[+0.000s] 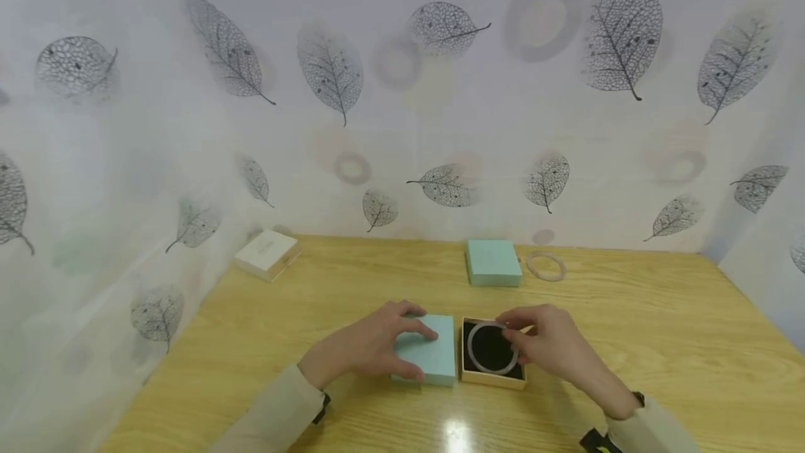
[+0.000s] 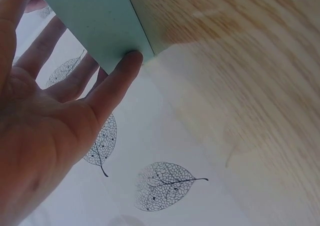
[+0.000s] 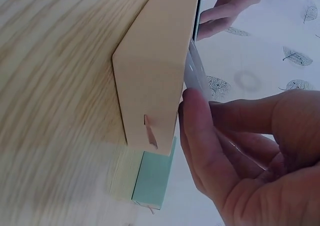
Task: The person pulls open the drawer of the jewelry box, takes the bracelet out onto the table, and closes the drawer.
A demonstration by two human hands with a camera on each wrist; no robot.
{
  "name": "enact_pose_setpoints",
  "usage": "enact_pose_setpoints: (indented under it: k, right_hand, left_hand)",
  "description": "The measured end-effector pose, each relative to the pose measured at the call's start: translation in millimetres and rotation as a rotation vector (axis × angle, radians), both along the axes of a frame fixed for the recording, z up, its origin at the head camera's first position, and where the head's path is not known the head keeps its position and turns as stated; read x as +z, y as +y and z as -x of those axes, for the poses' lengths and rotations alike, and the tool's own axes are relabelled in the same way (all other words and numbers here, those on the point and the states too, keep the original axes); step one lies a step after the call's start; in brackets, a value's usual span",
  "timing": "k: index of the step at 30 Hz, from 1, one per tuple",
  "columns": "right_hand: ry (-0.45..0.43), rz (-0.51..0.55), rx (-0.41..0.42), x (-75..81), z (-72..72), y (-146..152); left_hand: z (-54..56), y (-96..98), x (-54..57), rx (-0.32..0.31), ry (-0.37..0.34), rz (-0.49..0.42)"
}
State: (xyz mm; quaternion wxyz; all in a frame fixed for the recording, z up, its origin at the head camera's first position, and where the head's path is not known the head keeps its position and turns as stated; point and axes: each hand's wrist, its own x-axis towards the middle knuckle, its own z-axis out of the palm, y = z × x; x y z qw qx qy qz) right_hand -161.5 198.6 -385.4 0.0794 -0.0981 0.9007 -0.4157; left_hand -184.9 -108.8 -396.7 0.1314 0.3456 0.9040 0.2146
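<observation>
A mint-green box (image 1: 440, 355) sits on the wooden table in front of me. My left hand (image 1: 371, 341) holds it, thumb on the near side and fingers spread over the top and far edge; the left wrist view shows the thumb against the box's side (image 2: 105, 28). Just right of it stands an open cream box (image 1: 493, 380) with a black lining. A pale translucent bangle (image 1: 470, 349) lies over that lining, its right edge pinched between thumb and fingers of my right hand (image 1: 547, 338). In the right wrist view the bangle (image 3: 196, 68) tilts up at the box's rim.
A second mint-green box (image 1: 494, 264) stands farther back, with another pale bangle (image 1: 547, 278) lying to its right. At the back left corner is a white box (image 1: 267, 254). A leaf-patterned curtain (image 1: 390, 124) hangs behind and beside the table (image 1: 641, 327).
</observation>
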Motion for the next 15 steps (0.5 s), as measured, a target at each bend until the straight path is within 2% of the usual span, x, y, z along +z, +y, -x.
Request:
enact_pose_setpoints:
  k: [7, 15]
  right_hand:
    - [-0.043, 0.018, -0.06, 0.3, -0.6, 1.0]
    - [-0.062, 0.074, -0.084, -0.1, 1.0, 2.3]
  left_hand:
    - [0.3, 0.1, 0.2, -0.013, 0.007, -0.002]
    - [0.6, -0.1, -0.2, -0.039, 0.046, 0.012]
